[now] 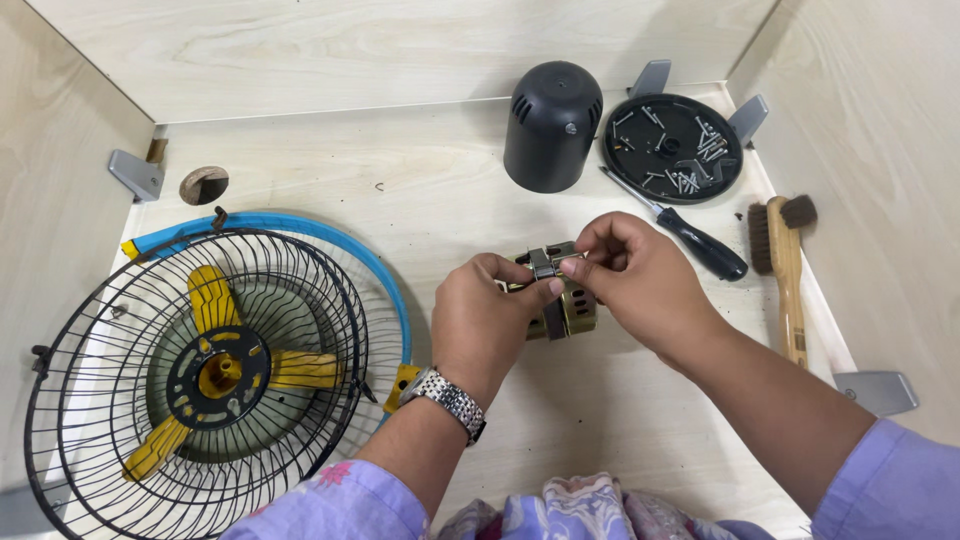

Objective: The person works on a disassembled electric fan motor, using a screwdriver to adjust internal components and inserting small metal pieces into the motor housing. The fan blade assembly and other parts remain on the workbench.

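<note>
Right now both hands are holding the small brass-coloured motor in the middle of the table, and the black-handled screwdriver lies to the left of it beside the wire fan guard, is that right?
Not quite. In the head view the black-handled screwdriver lies to the right of the small brass-coloured motor, near the round black tray of screws, not beside the wire fan guard. The left hand and right hand do hold the motor.

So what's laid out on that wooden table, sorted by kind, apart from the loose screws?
Black wire fan guard with yellow blades: 1
Blue-rimmed fan guard: 1
Brass-coloured metal motor, in both hands: 1
Black plastic motor cover: 1
Round black plastic dish of screws: 1
Black-handled screwdriver: 1
Wooden-handled brush: 1
Total: 7
</note>
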